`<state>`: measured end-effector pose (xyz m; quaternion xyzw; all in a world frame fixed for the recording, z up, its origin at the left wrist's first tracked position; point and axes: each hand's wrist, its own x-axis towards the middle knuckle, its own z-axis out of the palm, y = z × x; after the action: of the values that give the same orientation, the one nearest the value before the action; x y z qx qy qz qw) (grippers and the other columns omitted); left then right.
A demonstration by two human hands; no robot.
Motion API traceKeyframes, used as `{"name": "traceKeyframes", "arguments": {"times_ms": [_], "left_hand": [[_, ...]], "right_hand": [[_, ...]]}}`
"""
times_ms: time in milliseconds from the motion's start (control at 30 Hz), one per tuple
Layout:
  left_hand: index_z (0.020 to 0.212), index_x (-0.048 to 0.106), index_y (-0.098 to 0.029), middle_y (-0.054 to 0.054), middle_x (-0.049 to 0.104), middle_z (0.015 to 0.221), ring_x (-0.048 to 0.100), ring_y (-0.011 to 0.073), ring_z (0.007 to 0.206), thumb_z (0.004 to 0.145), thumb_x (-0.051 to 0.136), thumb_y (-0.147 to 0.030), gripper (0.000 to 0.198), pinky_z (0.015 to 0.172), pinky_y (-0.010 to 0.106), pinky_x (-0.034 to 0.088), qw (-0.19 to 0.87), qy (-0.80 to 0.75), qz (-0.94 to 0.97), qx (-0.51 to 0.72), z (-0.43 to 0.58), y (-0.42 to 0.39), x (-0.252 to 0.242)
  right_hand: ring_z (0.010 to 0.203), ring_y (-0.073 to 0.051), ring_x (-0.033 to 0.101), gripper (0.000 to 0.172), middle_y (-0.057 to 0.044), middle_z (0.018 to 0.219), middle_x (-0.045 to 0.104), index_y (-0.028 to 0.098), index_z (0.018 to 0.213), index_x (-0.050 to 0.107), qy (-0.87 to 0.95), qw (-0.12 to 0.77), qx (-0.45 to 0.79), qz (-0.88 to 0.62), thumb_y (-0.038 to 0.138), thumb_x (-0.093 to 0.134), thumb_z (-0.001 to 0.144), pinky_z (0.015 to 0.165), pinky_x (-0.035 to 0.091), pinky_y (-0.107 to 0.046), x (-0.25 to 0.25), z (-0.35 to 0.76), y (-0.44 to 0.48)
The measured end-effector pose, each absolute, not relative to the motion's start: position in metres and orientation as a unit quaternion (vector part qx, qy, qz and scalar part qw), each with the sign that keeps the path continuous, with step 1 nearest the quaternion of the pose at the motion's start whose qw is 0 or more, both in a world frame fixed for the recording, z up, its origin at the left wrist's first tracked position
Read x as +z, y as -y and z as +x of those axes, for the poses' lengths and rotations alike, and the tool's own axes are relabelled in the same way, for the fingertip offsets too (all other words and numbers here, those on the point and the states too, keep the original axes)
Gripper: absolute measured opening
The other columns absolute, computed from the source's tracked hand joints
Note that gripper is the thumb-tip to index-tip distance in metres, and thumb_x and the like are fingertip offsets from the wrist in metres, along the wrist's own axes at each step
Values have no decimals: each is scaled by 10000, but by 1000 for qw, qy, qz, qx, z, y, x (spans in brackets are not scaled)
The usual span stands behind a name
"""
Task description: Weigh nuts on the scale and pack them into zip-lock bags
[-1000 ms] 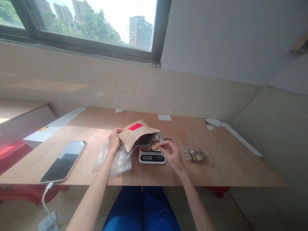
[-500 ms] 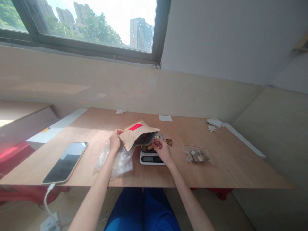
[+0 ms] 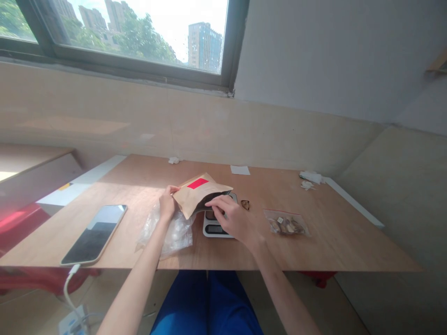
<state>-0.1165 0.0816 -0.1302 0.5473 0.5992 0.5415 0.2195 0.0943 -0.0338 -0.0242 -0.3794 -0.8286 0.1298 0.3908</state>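
Observation:
My left hand [image 3: 167, 204] is closed on the left edge of a kraft paper pouch [image 3: 188, 197] with a red label. The pouch is tilted, and its dark mouth gapes towards the right. My right hand [image 3: 232, 216] is at that mouth, fingers bent together and tips over the dark opening. Whatever they pinch, if anything, is hidden. Beneath the hand and pouch stands a small white digital scale [image 3: 208, 235], its platform mostly covered. A crumpled clear plastic bag [image 3: 178, 238] lies under my left wrist.
On the right lies a clear zip bag [image 3: 288, 224] of brownish pieces, with a small dark loop-shaped item [image 3: 245, 204] nearer the scale. A phone [image 3: 96, 235] on a charging cable [image 3: 68, 291] is at left. White paper [image 3: 240, 170] and tissues [image 3: 312, 177] lie along the back.
My right hand has moved from a brown piece on the scale's platform up and left to the pouch mouth. My left hand and the pouch have barely shifted.

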Motion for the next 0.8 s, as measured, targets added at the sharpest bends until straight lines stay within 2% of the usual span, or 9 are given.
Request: {"name": "traceKeyframes", "arguments": {"times_ms": [200, 400, 600, 700, 800], "left_hand": [[743, 526, -198, 63, 686, 867, 620, 209, 812, 622, 444, -250, 156, 738, 316, 460, 221, -597, 548, 544, -116, -82, -130], [733, 526, -201, 60, 690, 877, 619, 208, 823, 619, 443, -233, 145, 747, 316, 459, 214, -601, 549, 540, -116, -82, -130], [726, 522, -203, 71, 693, 889, 621, 200, 843, 629, 427, -208, 136, 759, 312, 461, 220, -596, 549, 543, -115, -82, -130], [723, 517, -207, 67, 693, 893, 620, 197, 860, 628, 426, -195, 132, 770, 310, 461, 226, -592, 548, 546, -115, -82, -130], [717, 518, -206, 67, 691, 890, 619, 196, 850, 626, 420, -192, 135, 768, 309, 461, 223, -593, 546, 548, -115, -82, -131]], "right_hand": [[1066, -195, 536, 325, -107, 1126, 595, 145, 1076, 576, 862, 283, 120, -402, 96, 322, 879, 928, 424, -351, -22, 81, 14], [1062, -240, 558, 302, -123, 1138, 606, 138, 1057, 590, 868, 205, 153, -426, 95, 376, 849, 916, 435, -373, -31, 72, -8], [1088, -250, 536, 214, -84, 1059, 649, 203, 932, 642, 863, 236, 133, -427, 119, 502, 794, 978, 386, -385, -41, 56, -18], [1016, -222, 578, 222, -49, 1000, 673, 233, 937, 645, 863, 262, 146, -407, 133, 578, 751, 967, 405, -345, -46, 52, -21], [1010, -209, 584, 249, -45, 1036, 663, 216, 963, 645, 854, 276, 145, -416, 115, 560, 752, 935, 432, -326, -45, 56, -16]]}}
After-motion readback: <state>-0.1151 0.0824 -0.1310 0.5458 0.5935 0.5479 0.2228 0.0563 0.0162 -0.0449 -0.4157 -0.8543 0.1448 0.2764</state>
